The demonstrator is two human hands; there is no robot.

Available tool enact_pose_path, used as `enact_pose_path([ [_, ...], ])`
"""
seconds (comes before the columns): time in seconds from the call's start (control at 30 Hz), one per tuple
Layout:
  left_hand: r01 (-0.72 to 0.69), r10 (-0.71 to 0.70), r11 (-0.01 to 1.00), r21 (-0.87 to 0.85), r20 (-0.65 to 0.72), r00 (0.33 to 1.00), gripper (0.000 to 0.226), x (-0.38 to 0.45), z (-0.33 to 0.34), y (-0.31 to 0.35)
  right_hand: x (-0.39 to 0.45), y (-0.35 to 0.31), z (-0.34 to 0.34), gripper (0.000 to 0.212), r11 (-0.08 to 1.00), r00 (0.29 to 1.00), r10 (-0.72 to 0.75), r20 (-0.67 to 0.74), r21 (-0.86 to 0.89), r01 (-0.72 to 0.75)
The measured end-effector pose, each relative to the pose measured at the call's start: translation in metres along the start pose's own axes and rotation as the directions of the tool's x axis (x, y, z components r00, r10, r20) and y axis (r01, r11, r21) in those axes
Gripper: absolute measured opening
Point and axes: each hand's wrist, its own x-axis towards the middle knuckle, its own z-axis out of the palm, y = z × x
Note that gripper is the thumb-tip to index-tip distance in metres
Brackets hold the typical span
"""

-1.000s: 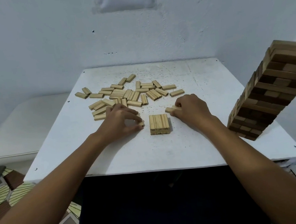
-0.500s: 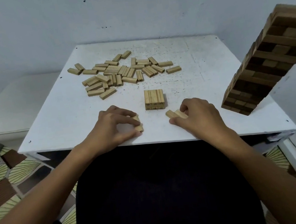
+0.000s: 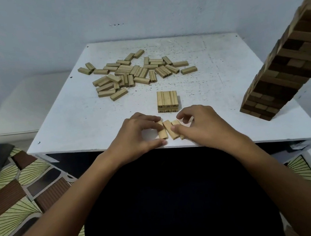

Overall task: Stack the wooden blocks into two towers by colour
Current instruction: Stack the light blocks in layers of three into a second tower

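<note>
Here our left hand (image 3: 139, 134) pinches one pale block (image 3: 162, 130); our right hand (image 3: 199, 124) grips two blocks (image 3: 172, 129) touching alongside.

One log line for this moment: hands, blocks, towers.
left hand + right hand: gathering three light wooden blocks at near edge | short light wooden stack: behind | tall dark wooden tower: right

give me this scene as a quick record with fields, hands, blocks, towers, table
left hand: pinches one light block at the near table edge
right hand: fingers curled on light blocks lying beside it
light stack: two layers visible, three blocks across, just beyond the hands
loose pile: many light blocks scattered flat, far left of centre
dark tower: tall, brown blocks, at the right edge
table: white, speckled
</note>
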Motion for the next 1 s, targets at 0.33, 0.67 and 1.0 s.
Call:
enact_pose_path([
  [0.33,0.037,-0.035,0.999,0.028,-0.065,0.997,0.041,0.003,0.011,0.011,0.002,0.027,-0.007,0.043,0.973,0.964,-0.209,0.167,0.133,0.188],
  [0.67,0.016,-0.015,0.999,0.042,-0.009,1.0,0.032,0.004,0.008,0.011,0.002,0.026,0.001,0.026,0.97,0.97,-0.221,0.101,0.122,0.208],
  [1.0,0.075,-0.074,0.997,0.029,-0.039,0.996,0.051,-0.004,0.014,0.017,0.008,0.026,-0.011,0.019,0.972,0.955,-0.234,0.184,0.071,0.225],
])
